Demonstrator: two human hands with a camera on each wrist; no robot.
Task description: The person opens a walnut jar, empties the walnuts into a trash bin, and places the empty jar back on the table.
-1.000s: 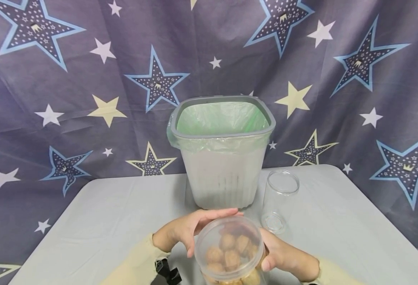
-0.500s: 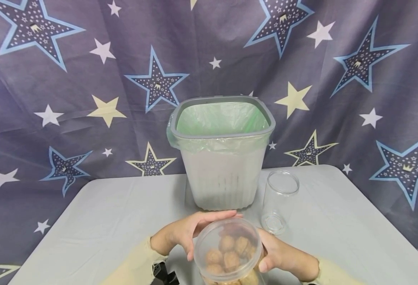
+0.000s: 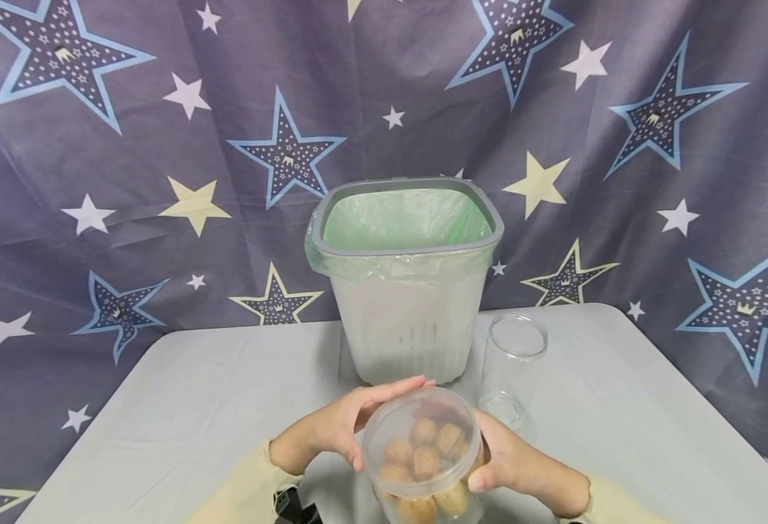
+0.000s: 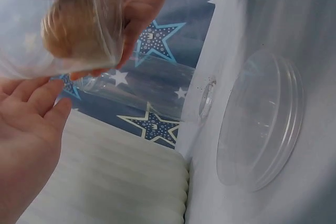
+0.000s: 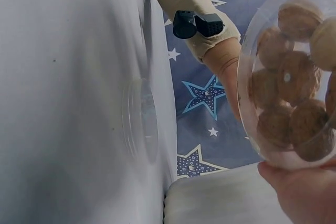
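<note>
Step in hand, judged: two-handed handling of a round, clear plastic jar of brown walnuts [image 3: 416, 491], held off the bench [image 3: 246, 378].

Grip state: right-hand grip [image 3: 507, 458] clamped on the jar's side, thumb curled toward the near face. Left-hand grip [image 3: 341, 429] spread, fingers mostly straight around the far side, thumb just beside the rim; firmness of contact cannot be told.

A hazy round cover seems to lie across the jar's top; whether it is fastened cannot be told.

Next move, judged: calls for the right-hand grip to keep the weight while the left-hand grip closes in to steady the rim. Base should stay clear of the loose, clear plastic lid with a ridged edge [image 4: 260, 121], on the bench below the grips.

Counts:
- Filled jar: 1, between the grips.
- Walnuts [image 3: 426, 462]: at least 7 from above; full total hidden.
- Tall, empty, clear plastic jar [image 3: 511, 371]: 1, upright beyond the right-hand grip.
- Loose lid: 1, taking both wrist views to show the same one.
- Pale, grey-rimmed plastic bin [image 3: 416, 313]: 1, upright beyond both grips, with 1 translucent green liner [image 3: 403, 218].
</note>
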